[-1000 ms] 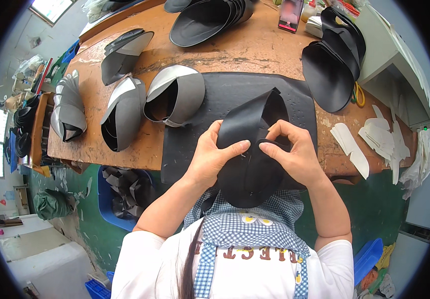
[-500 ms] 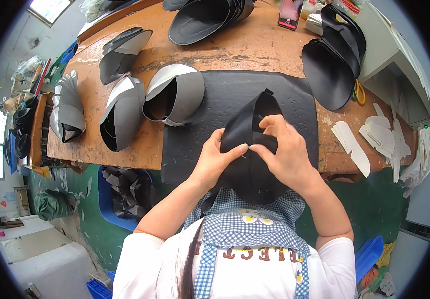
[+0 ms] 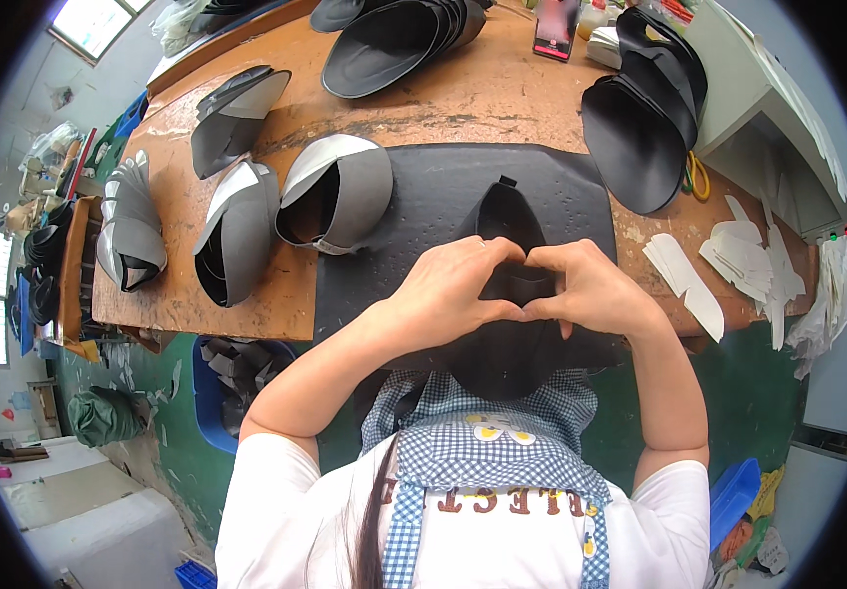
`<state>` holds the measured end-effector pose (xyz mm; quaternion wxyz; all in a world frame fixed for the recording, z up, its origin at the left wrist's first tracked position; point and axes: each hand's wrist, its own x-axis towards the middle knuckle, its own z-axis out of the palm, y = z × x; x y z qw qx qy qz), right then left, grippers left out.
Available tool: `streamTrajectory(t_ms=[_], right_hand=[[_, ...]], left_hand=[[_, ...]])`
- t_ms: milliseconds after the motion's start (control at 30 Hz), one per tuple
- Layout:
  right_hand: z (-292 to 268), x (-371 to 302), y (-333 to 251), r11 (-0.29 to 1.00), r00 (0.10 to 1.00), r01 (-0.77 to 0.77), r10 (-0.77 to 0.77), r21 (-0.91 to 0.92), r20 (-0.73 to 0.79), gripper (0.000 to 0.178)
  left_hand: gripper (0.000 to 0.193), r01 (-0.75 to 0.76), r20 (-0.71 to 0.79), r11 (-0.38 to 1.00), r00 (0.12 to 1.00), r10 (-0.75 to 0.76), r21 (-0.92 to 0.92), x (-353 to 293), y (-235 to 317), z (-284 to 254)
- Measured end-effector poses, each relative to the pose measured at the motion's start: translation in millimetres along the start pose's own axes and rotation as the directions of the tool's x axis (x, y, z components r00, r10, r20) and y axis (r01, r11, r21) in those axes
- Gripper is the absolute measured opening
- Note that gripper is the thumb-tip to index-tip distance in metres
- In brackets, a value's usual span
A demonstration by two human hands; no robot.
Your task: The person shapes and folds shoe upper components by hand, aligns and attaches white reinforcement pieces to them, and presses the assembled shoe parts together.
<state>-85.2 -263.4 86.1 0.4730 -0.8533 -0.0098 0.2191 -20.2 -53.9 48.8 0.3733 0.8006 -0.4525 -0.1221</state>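
A black, smooth shoe upper (image 3: 502, 365) with a hollow inside stands between my two hands near the table's front edge, a small tab at its far tip. My left hand (image 3: 453, 287) grips its left side, fingers bent over the top edge and thumb pointing inward. Opposite it, my right hand (image 3: 595, 293) pinches the right side the same way. Thumbs and index fingers of both hands nearly meet around the upper's opening. Part of the upper is hidden behind my fingers. Beneath lies a black mat (image 3: 369, 280).
Grey uppers (image 3: 353, 196) with white linings stand left of the mat. Stacked black pieces (image 3: 639, 147) lie at the right, others (image 3: 374, 59) at the back. White cut pieces (image 3: 686, 285) rest by a grey cabinet (image 3: 737, 79). A blue bin (image 3: 209, 412) with scraps sits below.
Both hands have shifted their grip on the upper. My left hand has moved up and right onto the top edge; my right hand has moved slightly right and down. The view has shifted slightly.
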Motion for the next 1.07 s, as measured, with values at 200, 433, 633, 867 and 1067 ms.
streamTrajectory(t_ms=[200,433,633,867,1067], right_hand=[[3.5,-1.5,8.1,0.997,0.999,-0.012,0.008,0.076,0.044,0.033],[1.0,-2.7,16.3,0.992,0.989,0.093,-0.103,0.086,0.109,0.026],[2.6,-3.7,12.7,0.99,0.98,0.103,-0.117,0.092,0.162,0.026],[3.8,-9.1,20.4,0.967,0.969,0.036,-0.095,0.251,0.226,0.018],[5.9,-6.0,34.0,0.933,0.957,0.052,-0.149,0.357,0.25,0.016]], left_hand=[[0.038,0.182,0.227,0.967,0.964,-0.14,-0.178,7.6,4.3,-10.2],[0.04,0.186,0.284,0.967,0.95,-0.132,-0.174,3.9,1.1,-11.4],[0.039,0.197,0.314,0.972,0.938,-0.148,-0.13,3.4,5.5,-13.3],[0.04,0.239,0.441,0.962,0.883,-0.16,-0.131,-2.3,5.8,-25.6],[0.044,0.26,0.503,0.959,0.847,-0.169,-0.115,-2.0,5.5,-35.0]])
